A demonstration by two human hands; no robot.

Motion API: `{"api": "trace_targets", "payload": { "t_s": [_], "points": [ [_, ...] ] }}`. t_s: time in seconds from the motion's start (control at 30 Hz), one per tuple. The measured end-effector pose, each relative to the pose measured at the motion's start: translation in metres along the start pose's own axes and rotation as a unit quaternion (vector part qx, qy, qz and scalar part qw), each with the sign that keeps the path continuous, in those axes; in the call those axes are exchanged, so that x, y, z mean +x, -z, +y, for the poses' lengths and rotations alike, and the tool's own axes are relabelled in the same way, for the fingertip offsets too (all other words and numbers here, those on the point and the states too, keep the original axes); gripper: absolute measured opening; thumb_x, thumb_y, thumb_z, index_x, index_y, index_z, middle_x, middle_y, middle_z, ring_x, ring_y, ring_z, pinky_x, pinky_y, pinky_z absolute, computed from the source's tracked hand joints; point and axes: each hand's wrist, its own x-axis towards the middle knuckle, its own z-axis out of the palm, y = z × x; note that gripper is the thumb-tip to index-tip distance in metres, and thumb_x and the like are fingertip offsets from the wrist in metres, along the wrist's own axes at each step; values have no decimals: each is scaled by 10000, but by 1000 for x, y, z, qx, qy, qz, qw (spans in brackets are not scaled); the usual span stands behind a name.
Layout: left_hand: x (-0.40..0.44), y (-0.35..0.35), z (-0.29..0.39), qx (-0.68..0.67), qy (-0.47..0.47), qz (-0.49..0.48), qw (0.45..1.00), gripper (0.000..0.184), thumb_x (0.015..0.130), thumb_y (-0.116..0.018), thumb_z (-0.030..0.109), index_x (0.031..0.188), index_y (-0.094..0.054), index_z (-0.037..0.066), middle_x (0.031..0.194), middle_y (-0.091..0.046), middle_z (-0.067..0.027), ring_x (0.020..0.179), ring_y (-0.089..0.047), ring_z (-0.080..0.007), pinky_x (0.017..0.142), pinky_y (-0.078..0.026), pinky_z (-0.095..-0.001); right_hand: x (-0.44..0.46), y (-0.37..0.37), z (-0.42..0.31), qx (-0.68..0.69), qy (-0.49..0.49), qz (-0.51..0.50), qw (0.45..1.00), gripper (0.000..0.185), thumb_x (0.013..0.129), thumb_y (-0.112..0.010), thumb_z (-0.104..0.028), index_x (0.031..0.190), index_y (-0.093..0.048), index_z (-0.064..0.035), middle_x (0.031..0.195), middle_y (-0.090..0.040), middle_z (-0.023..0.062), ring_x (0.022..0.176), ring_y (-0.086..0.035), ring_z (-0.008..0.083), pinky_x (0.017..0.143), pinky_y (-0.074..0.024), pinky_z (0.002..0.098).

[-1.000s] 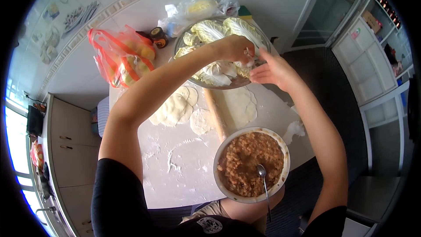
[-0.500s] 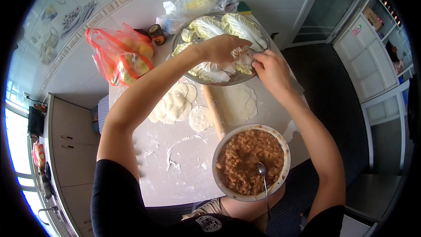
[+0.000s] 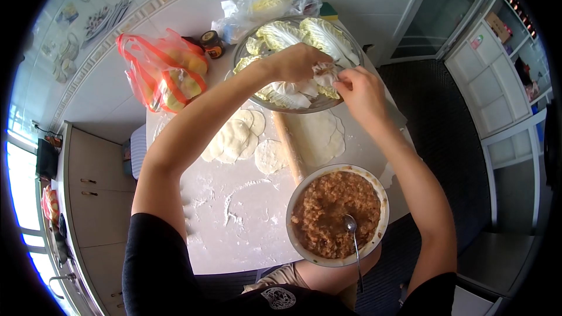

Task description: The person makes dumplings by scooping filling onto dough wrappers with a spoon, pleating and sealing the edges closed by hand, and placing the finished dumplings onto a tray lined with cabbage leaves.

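Above the right part of a round metal tray (image 3: 239,58), my left hand (image 3: 300,62) is curled around a pale pleated dumpling (image 3: 325,74); its fingers are partly hidden. My right hand (image 3: 361,86) pinches the dumpling's right edge between thumb and fingers. Under and around the hands, cabbage leaves (image 3: 328,36) line the tray. More pale folded pieces (image 3: 290,89) lie at the tray's near side, and I cannot tell dough from leaf there.
A bowl of brown filling (image 3: 336,210) with a spoon (image 3: 353,234) stands at the table's near edge. A rolling pin (image 3: 288,146) lies between flat dough rounds (image 3: 237,134) and a larger stack of wrappers (image 3: 321,137). A striped plastic bag (image 3: 167,73) and jar (image 3: 211,44) sit behind.
Both hands stay at the dumpling, with only slight shifts of the fingers. The whole view has moved a little; nothing else visibly differs.
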Motion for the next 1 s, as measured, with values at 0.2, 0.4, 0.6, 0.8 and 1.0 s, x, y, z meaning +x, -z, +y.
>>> {"api": "trace_targets", "payload": {
  "t_s": [0.2, 0.4, 0.6, 0.8, 1.0],
  "points": [
    [-2, 3, 5, -4, 28, -17, 999, 482, 788, -648, 25, 1269, -614, 48, 1097, -686, -165, 956, -678, -262, 860, -532, -368, 8, 2, 0, 68, -54, 4, 996, 345, 774, -774, -222, 1028, -681, -8, 896, -670, 144, 786, -670, 291, 718, -528, 387],
    [-6, 4, 4, -9, 36, -13, 999, 470, 813, -688, 70, 1277, -614, 63, 1111, -680, -161, 974, -671, -251, 824, -544, -363, 10, -14, 7, 59, -31, 13, 998, 382, 769, -786, -241, 1048, -679, -2, 877, -675, 145, 783, -670, 292, 722, -524, 387],
    [-98, 35, 4, -123, 27, 213, 969, 378, 846, -660, 116, 1209, -627, 16, 1094, -674, -183, 919, -673, -283, 800, -535, -362, 10, 5, -4, -9, -7, -2, 1000, 375, 809, -771, -222, 1098, -662, -10, 903, -680, 135, 781, -681, 235, 698, -526, 333],
    [-254, -26, -36, -64, 314, 214, 923, 195, 808, -644, 118, 972, -716, 40, 851, -710, -138, 827, -676, -315, 767, -526, -381, -51, 77, -63, 70, 34, -30, 996, 212, 860, -703, -69, 1058, -651, -14, 810, -605, 65, 661, -588, 140, 599, -461, 270],
    [-300, -81, -106, 33, 390, 292, 873, 206, 817, -638, 124, 994, -719, 57, 924, -714, -144, 868, -685, -311, 784, -533, -398, -140, 138, -101, 38, -26, -112, 993, 195, 875, -646, -10, 1068, -650, 25, 895, -624, 91, 710, -602, 139, 631, -477, 264]
  ]
}}
